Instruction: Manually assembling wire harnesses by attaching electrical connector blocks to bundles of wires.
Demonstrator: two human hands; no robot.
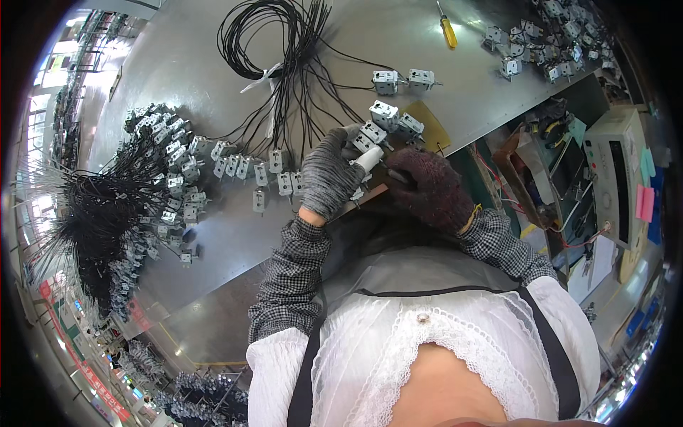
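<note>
My left hand, in a grey knit glove with white wrapping on a fingertip, is closed around a small silvery metal box part at the table's near edge. Its fingers cover most of that part. Close by on the right, my right hand wears a dark maroon glove, its fingers curled together; what they hold is hidden. Just beyond the hands sit several similar metal boxes with black cables. A looped bundle of black cables, tied with a white strip, lies farther back. More boxes stand left of my left hand.
A large heap of cabled metal boxes covers the table's left side. At the back lie a yellow-handled screwdriver and more boxes. A yellowish plate rests near my right hand. On the right stand an open drawer and a beige instrument.
</note>
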